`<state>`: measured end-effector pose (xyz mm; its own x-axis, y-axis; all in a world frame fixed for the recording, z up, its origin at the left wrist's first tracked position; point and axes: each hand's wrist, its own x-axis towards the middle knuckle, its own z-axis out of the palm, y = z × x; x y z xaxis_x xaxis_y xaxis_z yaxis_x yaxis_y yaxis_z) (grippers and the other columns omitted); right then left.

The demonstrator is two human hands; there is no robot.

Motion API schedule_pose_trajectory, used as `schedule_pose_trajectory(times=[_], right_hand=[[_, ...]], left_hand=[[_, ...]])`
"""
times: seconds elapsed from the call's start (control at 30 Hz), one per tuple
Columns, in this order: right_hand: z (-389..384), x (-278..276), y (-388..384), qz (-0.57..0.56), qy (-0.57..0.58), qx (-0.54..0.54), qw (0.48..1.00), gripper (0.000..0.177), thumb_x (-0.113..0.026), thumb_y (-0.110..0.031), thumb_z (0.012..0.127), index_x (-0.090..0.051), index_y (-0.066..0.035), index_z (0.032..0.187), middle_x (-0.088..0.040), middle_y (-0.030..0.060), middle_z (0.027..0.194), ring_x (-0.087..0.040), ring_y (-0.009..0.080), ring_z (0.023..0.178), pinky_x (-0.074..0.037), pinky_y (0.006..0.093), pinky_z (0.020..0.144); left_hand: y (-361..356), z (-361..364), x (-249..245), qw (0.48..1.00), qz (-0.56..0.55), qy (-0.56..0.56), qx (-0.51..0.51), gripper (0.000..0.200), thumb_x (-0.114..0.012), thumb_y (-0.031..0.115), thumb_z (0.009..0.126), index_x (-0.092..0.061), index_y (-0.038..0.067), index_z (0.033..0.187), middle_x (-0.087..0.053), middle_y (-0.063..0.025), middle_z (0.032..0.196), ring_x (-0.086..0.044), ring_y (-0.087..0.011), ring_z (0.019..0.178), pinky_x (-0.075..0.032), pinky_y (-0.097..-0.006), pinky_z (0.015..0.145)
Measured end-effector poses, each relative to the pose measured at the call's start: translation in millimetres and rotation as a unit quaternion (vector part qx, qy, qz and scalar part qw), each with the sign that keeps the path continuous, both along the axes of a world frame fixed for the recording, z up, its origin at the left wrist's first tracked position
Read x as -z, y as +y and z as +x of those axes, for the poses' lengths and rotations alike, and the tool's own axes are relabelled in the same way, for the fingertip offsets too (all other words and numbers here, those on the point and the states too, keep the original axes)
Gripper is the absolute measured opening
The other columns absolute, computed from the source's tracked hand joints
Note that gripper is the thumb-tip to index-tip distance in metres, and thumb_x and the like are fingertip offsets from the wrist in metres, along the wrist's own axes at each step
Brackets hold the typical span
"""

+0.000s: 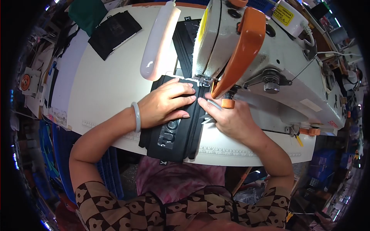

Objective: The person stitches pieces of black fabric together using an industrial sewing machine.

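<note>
Under the sewing machine's needle area (204, 80) lies a black fabric piece (179, 144) with a long zipper-like strip along its right side and a clear-covered, shiny lettered patch. My left hand (167, 100) rests flat on it, fingers stretched toward the strip, a pale bangle (136, 116) on the wrist. At the strip's right edge, my right hand (233, 117) is curled around small scissors (208, 119), whose grey pointed blades stick out on the left. Its index fingertip touches the fabric edge, and part of the scissors is hidden in the hand.
The sewing machine (293, 65) with an orange lever (246, 46) fills the right. A lit white lamp (160, 42) hangs left of the needle. Another black piece (115, 34) lies at the back left, near green cloth (88, 15). Ruler markings (227, 151) run along the table's front edge.
</note>
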<state>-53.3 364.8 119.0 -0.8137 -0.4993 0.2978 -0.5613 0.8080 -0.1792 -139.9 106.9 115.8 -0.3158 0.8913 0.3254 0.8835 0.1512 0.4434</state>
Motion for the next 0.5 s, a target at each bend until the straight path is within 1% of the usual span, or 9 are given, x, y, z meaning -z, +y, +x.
schedule_pose_trajectory(times=[0.07, 0.1, 0.2, 0.23, 0.3, 0.37, 0.5], right_hand=[[2, -2, 0, -0.009, 0.003, -0.015, 1.0, 0.068, -0.064, 0.004, 0.069, -0.067, -0.021, 0.132, -0.073, 0.0083, 0.11, -0.072, 0.0273, 0.087, -0.06, 0.0386, 0.073], [2, -2, 0, -0.011, 0.003, -0.014, 1.0, 0.068, -0.064, 0.004, 0.069, -0.067, -0.021, 0.132, -0.073, 0.0083, 0.11, -0.072, 0.0273, 0.087, -0.06, 0.0386, 0.073], [-1, -2, 1, 0.019, -0.008, 0.028, 0.999, 0.071, -0.064, 0.003, 0.07, -0.066, -0.026, 0.135, -0.073, 0.0079, 0.101, -0.07, 0.0266, 0.077, -0.059, 0.038, 0.068], [-2, -1, 3, 0.017, -0.007, 0.03, 0.999, 0.071, -0.064, 0.003, 0.07, -0.066, -0.026, 0.135, -0.073, 0.0079, 0.101, -0.07, 0.0266, 0.077, -0.059, 0.038, 0.068], [-5, 3, 9, 0.069, -0.008, 0.033, 0.997, 0.073, -0.065, 0.002, 0.07, -0.065, -0.028, 0.137, -0.072, 0.0094, 0.1, -0.069, 0.0269, 0.076, -0.058, 0.0385, 0.069], [-7, 8, 9, 0.09, -0.009, 0.041, 0.995, 0.073, -0.066, 0.002, 0.071, -0.065, -0.029, 0.137, -0.072, 0.0101, 0.099, -0.069, 0.0271, 0.075, -0.058, 0.0387, 0.069], [-10, 11, 11, 0.049, 0.051, 0.034, 0.997, 0.074, -0.066, 0.0, 0.072, -0.063, -0.029, 0.14, -0.071, 0.0129, 0.096, -0.069, 0.0292, 0.077, -0.057, 0.0392, 0.072]], left_hand=[[1, 4, 1, 1.0, 0.006, 0.009, -0.015, 0.046, -0.078, 0.026, 0.086, -0.066, 0.0, 0.122, -0.059, -0.0175, 0.131, -0.055, -0.036, 0.128, -0.04, -0.0505, 0.113], [2, 5, 1, 1.0, 0.008, 0.014, -0.022, 0.045, -0.077, 0.026, 0.086, -0.066, 0.0, 0.121, -0.06, -0.0171, 0.13, -0.055, -0.0356, 0.128, -0.04, -0.0513, 0.113], [6, 4, 2, 0.999, 0.006, -0.013, -0.042, 0.044, -0.077, 0.026, 0.087, -0.066, 0.0, 0.12, -0.061, -0.0165, 0.129, -0.055, -0.035, 0.129, -0.039, -0.0528, 0.113], [8, 3, 2, 0.998, 0.005, -0.025, -0.052, 0.043, -0.076, 0.026, 0.088, -0.066, 0.0, 0.12, -0.061, -0.0162, 0.129, -0.055, -0.0347, 0.129, -0.038, -0.0535, 0.114], [12, 1, 3, 0.998, 0.004, -0.019, -0.063, 0.042, -0.076, 0.026, 0.088, -0.067, 0.0, 0.119, -0.062, -0.0162, 0.128, -0.055, -0.0346, 0.129, -0.039, -0.0536, 0.113], [13, -2, 4, 0.996, 0.002, -0.008, -0.083, 0.041, -0.076, 0.026, 0.088, -0.068, 0.0, 0.118, -0.063, -0.0163, 0.126, -0.055, -0.0344, 0.13, -0.039, -0.0537, 0.113], [15, -9, 5, 0.996, 0.009, 0.005, -0.089, 0.039, -0.076, 0.027, 0.089, -0.069, 0.0, 0.117, -0.064, -0.0165, 0.125, -0.056, -0.0347, 0.13, -0.04, -0.055, 0.112]])
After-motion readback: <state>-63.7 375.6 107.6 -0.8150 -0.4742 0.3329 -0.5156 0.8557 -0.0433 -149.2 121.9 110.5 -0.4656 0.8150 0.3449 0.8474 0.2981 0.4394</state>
